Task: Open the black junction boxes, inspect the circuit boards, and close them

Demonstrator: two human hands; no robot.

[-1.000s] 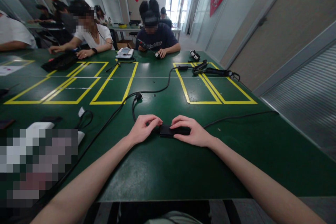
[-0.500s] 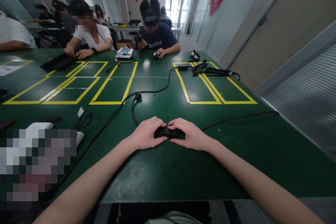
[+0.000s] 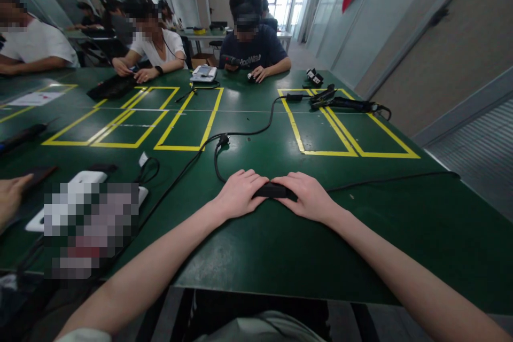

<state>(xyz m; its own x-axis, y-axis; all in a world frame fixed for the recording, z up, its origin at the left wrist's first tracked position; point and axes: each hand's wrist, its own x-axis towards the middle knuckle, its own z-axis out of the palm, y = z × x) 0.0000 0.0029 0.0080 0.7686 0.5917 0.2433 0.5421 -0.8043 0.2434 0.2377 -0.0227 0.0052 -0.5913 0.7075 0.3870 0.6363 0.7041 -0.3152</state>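
A black power adapter (image 3: 273,191) lies crosswise between my two hands, low over the green table; I cannot tell if it touches the surface. My left hand (image 3: 241,194) is closed round its left end, thumb on the near side. My right hand (image 3: 311,196) grips the right end, with fingertips on top and the thumb below. From the left side a black cable runs up to a plug (image 3: 223,141) lying on the table. Another black cable (image 3: 393,177) leads off to the right from behind my right hand.
A long black cable (image 3: 176,176) crosses the table on the left, beside a white power strip (image 3: 93,177) and a blurred-out item. A neighbour's hand (image 3: 12,197) is at the left edge. Black tools (image 3: 348,104) lie far right. People sit across the table (image 3: 248,246).
The view has swung left, so the scene sits further right. My fingers have shifted on the adapter, and more of its near side shows. A neighbour's hand has come into view at the left.
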